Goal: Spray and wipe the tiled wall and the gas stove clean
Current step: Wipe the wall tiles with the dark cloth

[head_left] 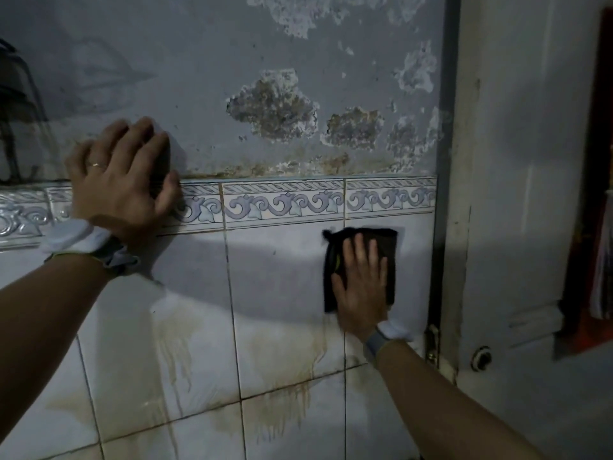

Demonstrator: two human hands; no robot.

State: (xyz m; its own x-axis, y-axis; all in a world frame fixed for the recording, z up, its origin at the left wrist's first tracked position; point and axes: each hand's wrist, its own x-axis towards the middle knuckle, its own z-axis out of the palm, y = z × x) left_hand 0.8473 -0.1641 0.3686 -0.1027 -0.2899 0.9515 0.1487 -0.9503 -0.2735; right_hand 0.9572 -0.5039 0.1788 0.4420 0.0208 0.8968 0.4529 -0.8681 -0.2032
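A person's right hand, fingers straight and flat, presses a dark, square folded cloth against the white glazed tiled wall, high up near the right corner. The left hand, fingers spread and holding nothing, braces on the blue-patterned border tiles. The gas stove is out of view. Likely risks: the brown run-marks lower down may smear rather than lift if the cloth is soiled; a stroke upward could catch the flaking grey paint and shed crumbs onto wiped tile; the bracing palm could slip on wet glaze
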